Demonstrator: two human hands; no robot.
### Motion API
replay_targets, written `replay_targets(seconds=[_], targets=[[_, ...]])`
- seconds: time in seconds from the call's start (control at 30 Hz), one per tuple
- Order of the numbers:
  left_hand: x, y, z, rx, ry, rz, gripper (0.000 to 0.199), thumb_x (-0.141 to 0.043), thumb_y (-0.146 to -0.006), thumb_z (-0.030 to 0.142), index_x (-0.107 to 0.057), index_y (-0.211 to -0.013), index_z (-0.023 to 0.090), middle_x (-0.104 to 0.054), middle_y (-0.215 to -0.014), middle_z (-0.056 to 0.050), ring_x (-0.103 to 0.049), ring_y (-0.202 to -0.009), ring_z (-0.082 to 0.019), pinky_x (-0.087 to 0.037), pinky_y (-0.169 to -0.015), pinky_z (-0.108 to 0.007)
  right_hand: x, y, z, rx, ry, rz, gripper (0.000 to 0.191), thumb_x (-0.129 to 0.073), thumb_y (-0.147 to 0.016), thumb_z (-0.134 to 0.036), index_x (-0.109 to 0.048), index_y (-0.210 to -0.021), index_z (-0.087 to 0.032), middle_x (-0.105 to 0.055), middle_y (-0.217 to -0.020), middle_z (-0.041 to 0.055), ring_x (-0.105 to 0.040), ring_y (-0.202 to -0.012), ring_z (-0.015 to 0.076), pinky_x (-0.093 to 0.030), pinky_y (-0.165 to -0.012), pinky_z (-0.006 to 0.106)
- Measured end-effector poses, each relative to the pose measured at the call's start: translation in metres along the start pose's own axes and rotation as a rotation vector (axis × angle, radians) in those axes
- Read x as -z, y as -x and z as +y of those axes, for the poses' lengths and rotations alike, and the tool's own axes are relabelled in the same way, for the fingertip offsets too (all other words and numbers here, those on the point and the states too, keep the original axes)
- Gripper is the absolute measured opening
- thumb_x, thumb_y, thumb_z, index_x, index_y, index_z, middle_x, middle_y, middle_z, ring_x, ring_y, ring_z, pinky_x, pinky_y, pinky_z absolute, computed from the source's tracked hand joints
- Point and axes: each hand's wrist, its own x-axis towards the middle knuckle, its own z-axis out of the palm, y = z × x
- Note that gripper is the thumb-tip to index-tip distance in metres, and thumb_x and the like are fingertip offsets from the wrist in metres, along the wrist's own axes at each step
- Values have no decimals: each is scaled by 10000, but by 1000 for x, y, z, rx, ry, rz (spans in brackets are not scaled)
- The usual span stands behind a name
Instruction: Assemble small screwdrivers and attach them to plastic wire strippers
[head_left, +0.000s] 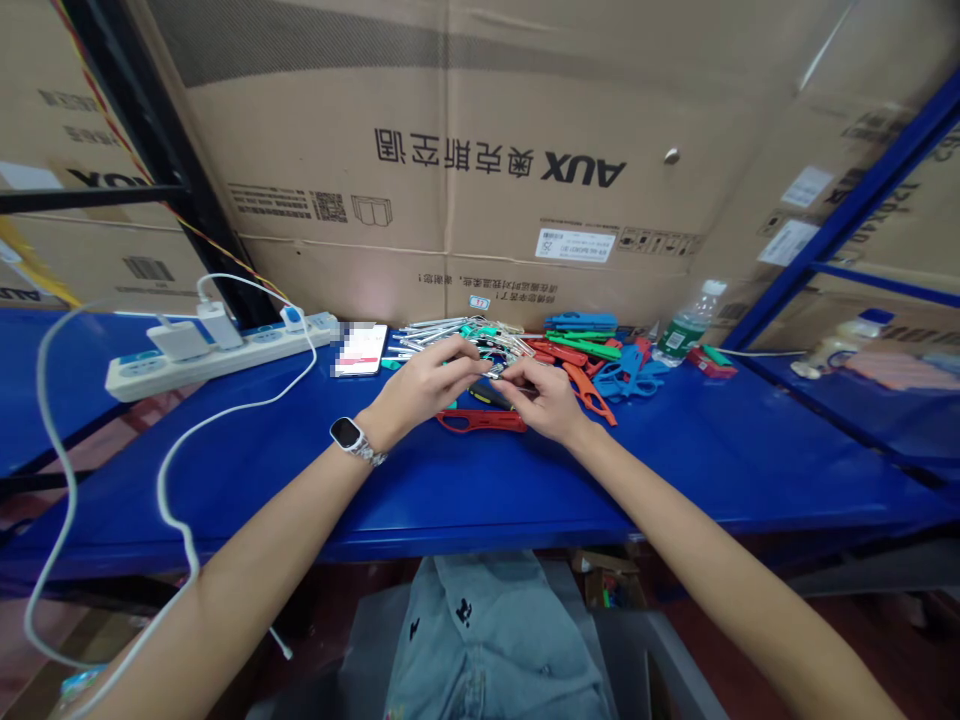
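Observation:
My left hand [439, 378], with a watch on its wrist, and my right hand [547, 395] meet at the middle of the blue table. The fingertips of both are pinched round a small shiny metal piece [495, 371]; its exact shape is too small to tell. Just behind my hands is a pile of thin metal rods and wire parts [435, 330]. Under my fingers lies a red plastic handle [484, 421], beside a black and yellow tool [489, 396]. Red handles [589, 390], green handles [589, 345] and blue handles [630, 375] are heaped right of my right hand.
A white power strip [262, 350] with plugs and loose white cables lies at the left, beside a phone [361, 350]. At the right stand a water bottle [686, 325] and a small red box [709, 363]. A large cardboard sheet [337, 200] rises behind the blue table [450, 500].

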Motion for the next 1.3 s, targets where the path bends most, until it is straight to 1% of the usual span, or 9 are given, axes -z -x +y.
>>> replay_targets(seconds=[0.17,0.3,0.4,0.53,0.73,0.83,0.93,1.1,1.3], targets=[[0,2,-5,-11,22,-43,209,-564,-1052,237,-715,-1197,244,-708,-1038,-72,-678,-921,-167,-584,-785,-318,3,-2,0,52,83,-47,353,-532,-1021,-488,-616,-796,-229,-604,-641,13,-464,-525,144,-397,-573,310],[-2,3,-10,-45,-50,-78,236,-554,-1061,270,-720,-1229,275,-722,-1025,-66,-669,-897,-172,-570,-776,-336,7,-3,-1,127,197,-85,359,-492,-1047,-451,-631,-804,-226,-647,-700,47,-533,-606,169,-411,-616,317],[-3,3,-13,-61,-64,-111,263,-523,-1072,270,-720,-1245,274,-721,-1023,-76,-667,-899,-180,-558,-772,-341,10,-4,-2,173,258,-114,344,-483,-1057,-403,-621,-798,-223,-653,-714,58,-553,-640,182,-391,-621,320],[-2,4,-13,-52,-53,-187,298,-520,-1062,226,-712,-1284,275,-723,-1033,-82,-664,-901,-188,-544,-805,-355,12,-5,-1,177,292,-159,339,-494,-1055,-387,-593,-773,-226,-645,-705,52,-554,-645,185,-358,-608,318],[-2,3,-14,-73,-123,-290,311,-488,-1062,219,-719,-1268,254,-740,-995,-74,-650,-862,-198,-533,-794,-362,11,-7,0,195,320,-197,349,-490,-1055,-365,-578,-746,-230,-640,-700,53,-571,-677,191,-374,-627,313],[-1,1,-13,-77,-156,-345,319,-457,-1071,227,-722,-1247,257,-750,-970,-64,-644,-845,-199,-522,-785,-362,11,-7,0,157,275,-199,341,-529,-1037,-366,-583,-730,-229,-647,-704,50,-566,-671,187,-389,-641,310],[1,0,-10,-76,-133,-331,319,-452,-1073,236,-725,-1237,264,-749,-966,-65,-639,-852,-206,-510,-786,-371,10,-7,5,86,166,-189,339,-591,-1010,-424,-631,-743,-219,-641,-673,23,-524,-608,158,-382,-616,298],[-1,1,-7,-70,-66,-325,317,-455,-1064,219,-740,-1198,262,-751,-964,-66,-635,-852,-202,-507,-799,-388,8,-7,13,-67,-39,-178,401,-728,-896,-549,-663,-711,-199,-515,-542,-39,-397,-515,113,-331,-548,275],[-3,1,-6,-72,-92,-310,303,-448,-1084,264,-706,-1239,226,-743,-880,-60,-633,-799,-196,-512,-742,-344,7,-8,11,-234,-169,-183,399,-764,-841,-558,-668,-726,-188,-557,-599,-25,-437,-566,117,-340,-555,265]])
